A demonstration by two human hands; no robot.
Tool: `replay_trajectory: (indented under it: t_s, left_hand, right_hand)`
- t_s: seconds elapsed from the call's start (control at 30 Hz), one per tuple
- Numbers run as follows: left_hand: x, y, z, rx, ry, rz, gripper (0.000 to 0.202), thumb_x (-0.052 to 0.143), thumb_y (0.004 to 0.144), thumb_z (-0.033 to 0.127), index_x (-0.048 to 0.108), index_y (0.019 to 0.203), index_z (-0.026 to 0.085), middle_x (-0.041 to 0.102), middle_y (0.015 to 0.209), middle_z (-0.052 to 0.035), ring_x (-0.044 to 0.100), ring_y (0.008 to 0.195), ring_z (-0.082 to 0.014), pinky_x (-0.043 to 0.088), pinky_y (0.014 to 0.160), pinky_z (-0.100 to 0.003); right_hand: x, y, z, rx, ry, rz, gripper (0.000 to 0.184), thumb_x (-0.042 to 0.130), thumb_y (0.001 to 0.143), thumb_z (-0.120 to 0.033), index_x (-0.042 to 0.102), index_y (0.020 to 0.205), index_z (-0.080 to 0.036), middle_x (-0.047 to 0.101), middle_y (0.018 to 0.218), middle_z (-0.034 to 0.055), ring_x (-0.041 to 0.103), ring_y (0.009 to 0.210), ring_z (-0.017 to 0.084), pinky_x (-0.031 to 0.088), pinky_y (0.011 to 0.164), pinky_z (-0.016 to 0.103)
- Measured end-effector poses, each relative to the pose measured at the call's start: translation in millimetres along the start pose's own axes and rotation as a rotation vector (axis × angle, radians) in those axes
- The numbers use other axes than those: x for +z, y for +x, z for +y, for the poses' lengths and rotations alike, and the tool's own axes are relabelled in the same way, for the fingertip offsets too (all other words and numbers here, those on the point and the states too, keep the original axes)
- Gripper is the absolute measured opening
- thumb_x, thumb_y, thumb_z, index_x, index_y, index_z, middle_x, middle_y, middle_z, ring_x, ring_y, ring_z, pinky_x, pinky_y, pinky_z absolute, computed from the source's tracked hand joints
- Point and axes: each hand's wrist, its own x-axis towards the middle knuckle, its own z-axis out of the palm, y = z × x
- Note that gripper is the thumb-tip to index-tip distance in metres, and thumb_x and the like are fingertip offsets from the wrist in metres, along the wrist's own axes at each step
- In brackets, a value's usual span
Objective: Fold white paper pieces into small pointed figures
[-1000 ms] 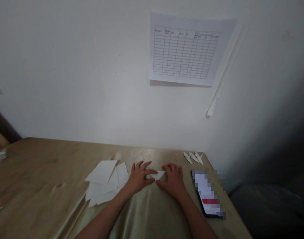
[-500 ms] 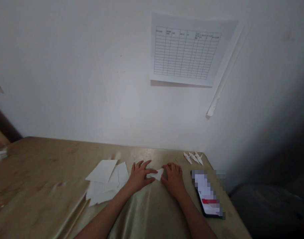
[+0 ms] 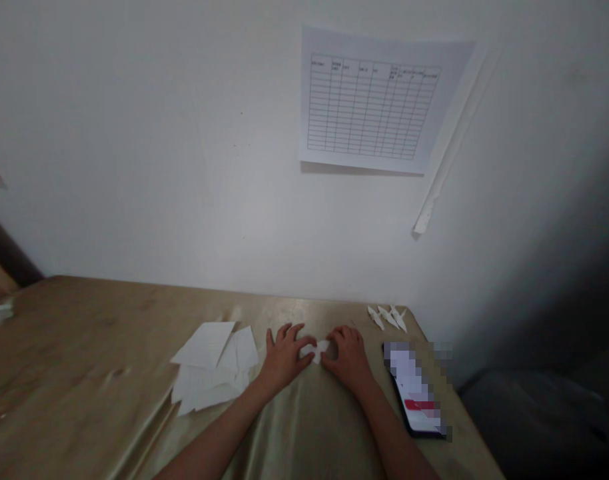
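A small folded piece of white paper (image 3: pixel 318 351) lies low over the table between my two hands. My left hand (image 3: pixel 284 355) has its thumb and index finger at the paper's left end, with the other fingers spread away from it. At the right end, my right hand (image 3: pixel 348 353) pinches the paper between thumb and curled fingers. Part of the paper is hidden behind my fingertips, so its exact fold cannot be made out. Left of my hands, a loose pile of white paper sheets (image 3: pixel 209 363) rests on the cloth.
Several small folded white paper pieces (image 3: pixel 387 318) lie near the table's back right corner. A phone (image 3: pixel 417 393) with a lit, partly blurred screen is right of my right arm. A gold-brown cloth covers the table (image 3: pixel 109 333). A printed chart (image 3: pixel 374 100) hangs on the wall.
My left thumb and index finger have shifted slightly along the small paper, and my right fingers have curled a little more over its end. The pile and phone have not moved.
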Motion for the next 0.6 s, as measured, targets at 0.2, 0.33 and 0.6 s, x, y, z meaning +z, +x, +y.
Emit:
replay_trajectory:
  t_s: [0.2, 0.33, 0.6]
  left_hand:
    - [0.0, 0.0, -0.7, 0.006, 0.003, -0.028, 0.032, 0.069, 0.086, 0.04, 0.067, 0.117, 0.049, 0.049, 0.152, 0.0021, 0.032, 0.145, -0.0361, 0.011, 0.114, -0.075]
    - [-1.6, 1.0, 0.1, 0.001, -0.003, -0.041, 0.033, 0.069, 0.086, 0.039, 0.067, 0.117, 0.05, 0.049, 0.151, 0.0021, 0.032, 0.144, -0.0366, 0.01, 0.114, -0.075]
    - [-1.5, 1.8, -0.2, 0.004, -0.008, -0.042, 0.033, 0.07, 0.086, 0.039, 0.067, 0.117, 0.051, 0.049, 0.151, 0.0019, 0.032, 0.144, -0.037, 0.011, 0.113, -0.076]
  right_hand:
    - [1.3, 6.0, 2.6, 0.03, -0.011, -0.019, 0.017, 0.067, 0.08, -0.025, 0.069, 0.097, -0.022, 0.065, 0.108, 0.006, 0.054, 0.111, 0.024, 0.034, 0.108, 0.04]
    - [-1.4, 11.5, 3.0, 0.07, -0.021, -0.042, 0.014, 0.061, 0.084, -0.02, 0.07, 0.094, -0.024, 0.065, 0.107, 0.0053, 0.055, 0.11, 0.023, 0.036, 0.104, 0.038]
    - [-4.0, 16.4, 7.9, 0.141, -0.023, -0.022, 0.023, 0.058, 0.084, -0.015, 0.072, 0.1, -0.025, 0.064, 0.111, 0.0067, 0.055, 0.11, 0.023, 0.039, 0.1, 0.035]
